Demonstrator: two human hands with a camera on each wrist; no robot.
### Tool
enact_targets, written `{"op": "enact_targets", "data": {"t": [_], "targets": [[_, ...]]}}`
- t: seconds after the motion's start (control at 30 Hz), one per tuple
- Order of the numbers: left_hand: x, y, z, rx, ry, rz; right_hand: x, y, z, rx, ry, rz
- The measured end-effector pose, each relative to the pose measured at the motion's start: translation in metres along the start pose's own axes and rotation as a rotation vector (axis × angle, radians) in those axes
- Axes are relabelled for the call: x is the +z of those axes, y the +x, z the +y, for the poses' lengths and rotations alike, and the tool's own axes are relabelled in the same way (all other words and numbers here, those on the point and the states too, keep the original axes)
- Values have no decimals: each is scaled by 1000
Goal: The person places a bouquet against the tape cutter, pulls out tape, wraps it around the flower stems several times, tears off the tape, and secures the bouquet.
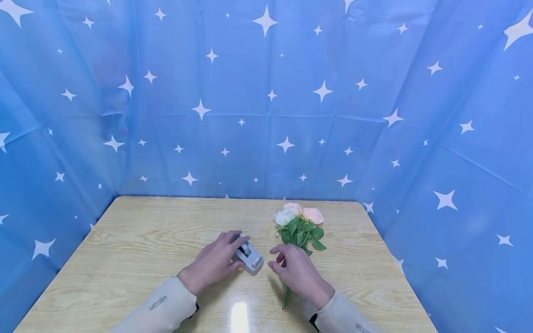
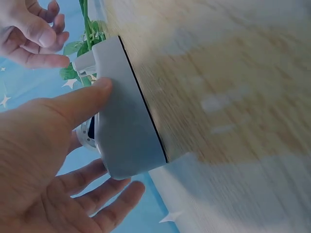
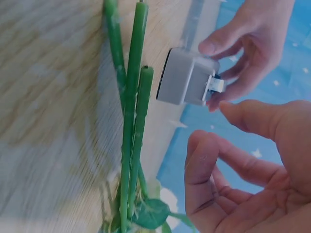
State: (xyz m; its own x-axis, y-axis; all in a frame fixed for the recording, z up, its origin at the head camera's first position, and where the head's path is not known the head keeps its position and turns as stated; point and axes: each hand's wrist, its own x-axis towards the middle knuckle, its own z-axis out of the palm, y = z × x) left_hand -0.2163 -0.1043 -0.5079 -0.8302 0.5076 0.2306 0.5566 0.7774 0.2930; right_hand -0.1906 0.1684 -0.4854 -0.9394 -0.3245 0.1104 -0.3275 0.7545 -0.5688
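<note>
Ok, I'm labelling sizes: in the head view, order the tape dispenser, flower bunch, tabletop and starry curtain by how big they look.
1. Starry curtain
2. Tabletop
3. Flower bunch
4. Tape dispenser, partly hidden by the left hand

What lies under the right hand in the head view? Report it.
Green stems of the bouquet run beneath the right hand, with the wooden table below. Their ends show beside the hand; the hand hides their middle stretch.
</note>
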Motion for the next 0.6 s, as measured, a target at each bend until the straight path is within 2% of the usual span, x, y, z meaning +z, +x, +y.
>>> {"op": "enact_targets", "data": {"t": [0.33, 0.6], "targets": [[1, 5, -1, 36, 25, 2, 13, 14, -9, -28, 34, -34], [4, 13, -1, 77, 53, 65, 21, 26, -11, -24, 57, -64]]}}
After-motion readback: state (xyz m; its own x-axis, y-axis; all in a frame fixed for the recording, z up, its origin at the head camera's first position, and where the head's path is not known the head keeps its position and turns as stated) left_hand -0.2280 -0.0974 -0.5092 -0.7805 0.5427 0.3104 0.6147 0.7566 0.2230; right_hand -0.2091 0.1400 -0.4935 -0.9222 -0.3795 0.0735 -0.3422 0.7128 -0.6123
